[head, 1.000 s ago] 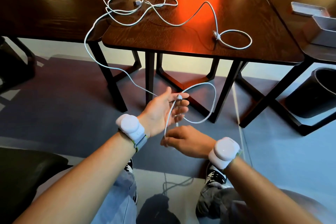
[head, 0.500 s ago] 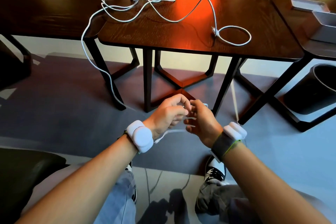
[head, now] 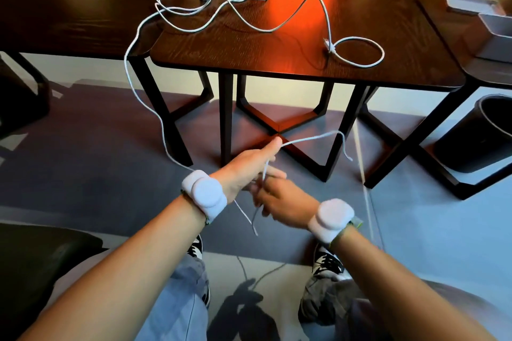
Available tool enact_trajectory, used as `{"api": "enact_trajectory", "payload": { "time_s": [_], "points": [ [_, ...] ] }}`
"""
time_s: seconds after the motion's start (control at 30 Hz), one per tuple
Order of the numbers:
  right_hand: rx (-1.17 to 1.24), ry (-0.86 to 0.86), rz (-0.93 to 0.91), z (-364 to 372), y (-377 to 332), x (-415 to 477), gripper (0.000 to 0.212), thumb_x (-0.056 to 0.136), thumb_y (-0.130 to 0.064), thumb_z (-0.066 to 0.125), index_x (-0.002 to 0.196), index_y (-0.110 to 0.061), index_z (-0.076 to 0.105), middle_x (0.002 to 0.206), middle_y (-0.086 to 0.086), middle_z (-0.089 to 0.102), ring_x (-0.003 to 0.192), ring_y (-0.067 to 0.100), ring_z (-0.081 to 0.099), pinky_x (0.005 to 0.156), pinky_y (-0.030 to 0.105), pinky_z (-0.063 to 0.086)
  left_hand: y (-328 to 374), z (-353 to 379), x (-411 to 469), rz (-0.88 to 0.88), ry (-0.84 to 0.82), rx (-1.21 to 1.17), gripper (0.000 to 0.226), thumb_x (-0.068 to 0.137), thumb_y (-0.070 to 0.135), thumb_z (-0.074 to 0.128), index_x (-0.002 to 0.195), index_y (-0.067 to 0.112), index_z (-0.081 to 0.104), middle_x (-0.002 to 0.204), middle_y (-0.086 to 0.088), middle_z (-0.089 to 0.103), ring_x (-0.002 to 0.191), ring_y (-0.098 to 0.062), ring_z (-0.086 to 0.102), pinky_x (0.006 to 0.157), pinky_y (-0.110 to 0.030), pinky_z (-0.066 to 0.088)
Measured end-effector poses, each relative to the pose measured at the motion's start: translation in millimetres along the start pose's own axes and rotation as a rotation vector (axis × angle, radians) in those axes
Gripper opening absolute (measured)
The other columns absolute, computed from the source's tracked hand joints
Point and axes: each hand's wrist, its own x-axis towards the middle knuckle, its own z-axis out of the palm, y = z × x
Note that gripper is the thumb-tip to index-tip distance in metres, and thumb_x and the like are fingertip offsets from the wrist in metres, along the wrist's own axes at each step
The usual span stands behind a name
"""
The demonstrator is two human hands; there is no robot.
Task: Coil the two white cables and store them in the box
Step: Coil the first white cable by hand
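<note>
Currently my right grip (head: 278,199) pinches the thin white cable (head: 307,138) draped over my relaxed left grip (head: 246,169), before the dark wooden desk (head: 277,47) legs; round black bin (head: 484,141) stands right.

A white cable (head: 310,137) loops over the left grip (head: 243,171) while the right grip (head: 281,202) pinches it.
</note>
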Motion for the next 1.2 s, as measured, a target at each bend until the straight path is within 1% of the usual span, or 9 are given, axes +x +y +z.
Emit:
{"api": "enact_trajectory", "payload": {
  "time_s": [0.13, 0.2, 0.27, 0.47, 0.63, 0.73, 0.83, 0.97, 1.2],
  "points": [
    [-0.658, -0.151, -0.037, 12, 5, -10, 0.044, 0.096, -0.060, 0.035, 0.080, -0.023, 0.054, 0.097, 0.006, 0.066, 0.090, 0.031, 0.061, 0.072, 0.039, 0.048, -7, 2, 7, 0.111, 0.069, -0.207, 0.040, 0.101, 0.020, 0.059, 0.135, 0.014, 0.039, 0.081, -0.003, 0.071, 0.056, -0.008, 0.060, 0.057, -0.024, 0.055],
    [-0.751, -0.031, -0.043, 2, 10, -14, 0.048, 0.093, -0.065, 0.031, 0.077, -0.025, 0.050, 0.094, 0.004, 0.066, 0.088, 0.032, 0.062, 0.066, 0.035, 0.042, -1, -5, 6, 0.110, 0.164, 0.028, 0.015, 0.103, 0.027, 0.051, 0.104, 0.014, 0.059, 0.070, 0.001, 0.056, 0.043, -0.006, 0.043, 0.043, -0.020, 0.037],
    [-0.725, 0.164, -0.037, -15, 11, -13, 0.037, 0.092, -0.058, 0.038, 0.077, -0.025, 0.046, 0.091, 0.002, 0.065, 0.086, 0.031, 0.062, 0.062, 0.033, 0.040, -3, -11, 7, 0.156, 0.261, 0.500, 0.042, 0.101, 0.046, 0.047, 0.087, 0.012, 0.069, 0.067, 0.001, 0.061, 0.057, -0.015, 0.054, 0.054, -0.027, 0.042],
    [-0.442, 0.254, -0.007, -29, 17, -1, 0.039, 0.083, -0.034, 0.067, 0.112, -0.013, 0.051, 0.111, 0.006, 0.050, 0.101, 0.025, 0.052, 0.084, 0.041, 0.045, -7, -5, 2, 0.341, 0.247, 0.674, 0.055, 0.093, 0.052, 0.050, 0.055, 0.013, 0.054, 0.043, 0.008, 0.047, 0.054, -0.011, 0.047, 0.056, -0.032, 0.036],
    [0.087, 0.078, 0.211, -16, 5, 3, 0.043, 0.098, -0.041, 0.048, 0.062, -0.018, 0.050, 0.056, -0.005, 0.057, 0.056, 0.018, 0.057, 0.064, 0.032, 0.050, -2, -16, 3, 0.547, 0.559, 0.827, 0.049, 0.098, 0.054, 0.047, 0.062, 0.021, 0.049, 0.063, 0.008, 0.052, 0.078, -0.023, 0.051, 0.068, -0.035, 0.038],
    [0.519, 0.078, 0.267, -15, -1, 2, 0.046, 0.096, -0.032, 0.051, 0.054, -0.023, 0.036, 0.046, -0.007, 0.033, 0.041, 0.013, 0.029, 0.042, 0.024, 0.031, -2, -19, 3, 0.634, 0.305, 0.946, 0.049, 0.099, 0.061, 0.034, 0.085, 0.022, 0.060, 0.088, 0.005, 0.058, 0.095, -0.021, 0.052, 0.086, -0.041, 0.041],
    [0.610, 0.098, 0.296, -22, -6, -1, 0.046, 0.094, -0.028, 0.050, 0.053, -0.026, 0.030, 0.049, -0.007, 0.025, 0.043, 0.011, 0.018, 0.042, 0.021, 0.015, 4, -22, 2, 0.680, 0.272, 0.825, 0.049, 0.096, 0.061, 0.038, 0.067, 0.022, 0.045, 0.068, 0.004, 0.046, 0.069, -0.023, 0.049, 0.067, -0.039, 0.041],
    [0.934, -0.307, 0.245, -29, -11, -8, 0.042, 0.094, -0.036, 0.040, 0.059, -0.025, 0.020, 0.054, -0.007, 0.013, 0.046, 0.010, 0.006, 0.039, 0.020, 0.005, 11, -50, 7, 0.683, 0.730, 0.834, 0.046, 0.100, 0.051, 0.047, 0.076, 0.012, 0.051, 0.077, -0.007, 0.053, 0.084, -0.037, 0.055, 0.067, -0.040, 0.037],
    [1.495, -0.692, -0.083, -29, -27, -16, 0.052, 0.098, -0.041, 0.028, 0.055, -0.014, 0.027, 0.049, 0.000, 0.017, 0.044, 0.010, 0.008, 0.038, 0.022, 0.004, -22, -14, 10, 0.484, 0.581, 1.150, 0.040, 0.104, 0.044, 0.036, 0.093, 0.011, 0.055, 0.106, -0.017, 0.061, 0.106, -0.040, 0.057, 0.082, -0.047, 0.044]
  ]
}}
